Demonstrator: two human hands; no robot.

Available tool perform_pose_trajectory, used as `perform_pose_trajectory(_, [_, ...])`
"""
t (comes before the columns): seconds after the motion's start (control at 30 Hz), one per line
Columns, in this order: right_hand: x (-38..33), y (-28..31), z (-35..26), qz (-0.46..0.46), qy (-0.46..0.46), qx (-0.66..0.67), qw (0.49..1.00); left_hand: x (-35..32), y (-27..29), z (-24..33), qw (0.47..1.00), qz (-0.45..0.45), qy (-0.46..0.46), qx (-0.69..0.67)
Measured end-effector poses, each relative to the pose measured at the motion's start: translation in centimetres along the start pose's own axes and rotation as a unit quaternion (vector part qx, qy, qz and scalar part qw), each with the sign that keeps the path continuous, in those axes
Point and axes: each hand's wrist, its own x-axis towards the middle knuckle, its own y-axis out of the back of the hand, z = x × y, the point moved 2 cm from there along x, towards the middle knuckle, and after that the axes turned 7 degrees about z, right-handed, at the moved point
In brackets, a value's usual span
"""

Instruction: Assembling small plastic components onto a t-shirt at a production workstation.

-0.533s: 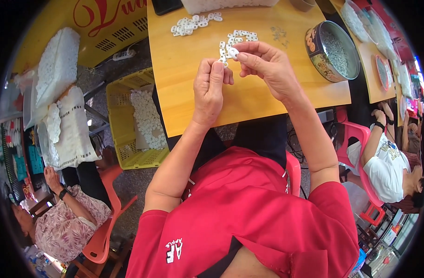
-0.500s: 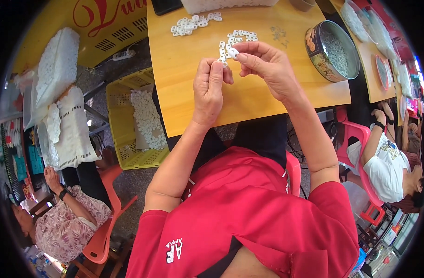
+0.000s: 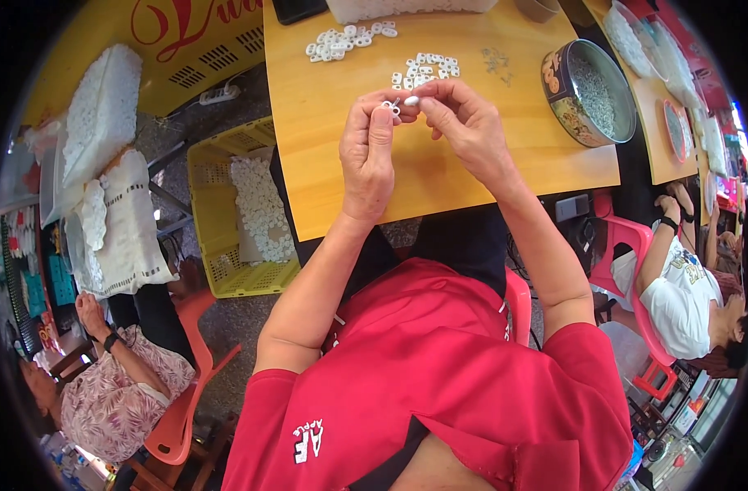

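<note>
Over the near half of the wooden table (image 3: 316, 155), my two hands almost meet. My left hand (image 3: 367, 159) pinches a small white plastic piece with ring-like holes (image 3: 393, 108) between thumb and fingers. Between the thumb and forefinger of my right hand (image 3: 470, 131) is a small white oval plastic piece (image 3: 411, 101), close beside the first one. Whether the two pieces touch I cannot tell. Just beyond my fingers lie several small white pieces with holes (image 3: 429, 64), loosely in rows. A few small metal parts (image 3: 495, 62) are scattered to their right.
A round tin (image 3: 563, 98) of small metal parts stands at the right. Farther left is a heap of white pieces (image 3: 341, 42), with a white container (image 3: 406, 10) at the back. A yellow crate (image 3: 206, 184) holds white pieces left of the table. People sit on both sides.
My right hand has lowered slightly and turned, with the oval piece now beside my left fingertips. The ringed piece in my left hand shows more clearly.
</note>
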Motion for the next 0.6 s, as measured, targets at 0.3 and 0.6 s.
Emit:
perform_pose_trajectory(0.3, [-0.2, -0.8, 0.2, 0.067, -0.069, 0.036, 0.995, -0.1, -0.1, 0.4, 0.997, 0.021, -0.032, 0.072])
perform_pose_trajectory(0.6, [-0.1, -0.7, -0.2, 0.056, -0.163, 0.128, 0.977, -0.1, -0.3, 0.5, 0.984, -0.006, -0.094, 0.150])
